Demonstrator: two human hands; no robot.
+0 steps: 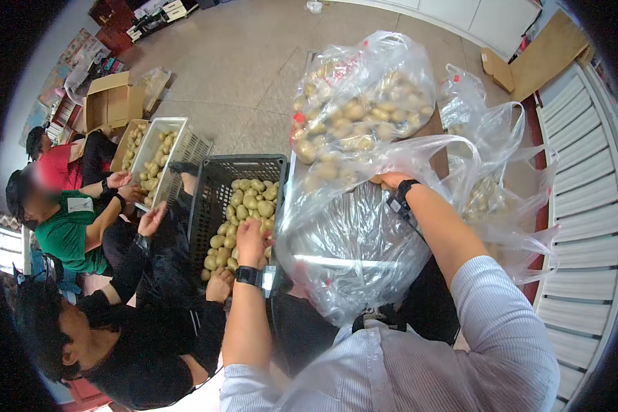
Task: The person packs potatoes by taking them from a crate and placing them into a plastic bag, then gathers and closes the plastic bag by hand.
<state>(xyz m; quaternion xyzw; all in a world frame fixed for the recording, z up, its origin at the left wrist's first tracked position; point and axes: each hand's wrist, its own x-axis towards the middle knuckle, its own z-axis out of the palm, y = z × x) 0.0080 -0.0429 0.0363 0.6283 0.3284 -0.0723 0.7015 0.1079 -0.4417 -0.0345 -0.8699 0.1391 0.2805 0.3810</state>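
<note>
My left hand (251, 244) is over the black plastic crate (244, 159); its fingers look curled, and what they hold, if anything, is hidden. Heaped in that crate is olive-tan, egg-sized oval produce (221, 242), like kiwifruit or small potatoes. My right hand (390, 180) closes on the clear plastic bag (353, 240) in front of me. The near part of this bag lies loose and crumpled. Beyond it, clear plastic shows more of the same produce (360, 113) in a large heap; where one bag ends and another begins, I cannot tell.
At the crate's near-left corner is a co-worker's hand (220, 284); that person's other hand (152, 220) is raised. Farther left, people sit by a white crate (178, 127) and a cardboard box (113, 99). More plastic bags (491, 137) lie right, beside a white slatted panel (577, 199).
</note>
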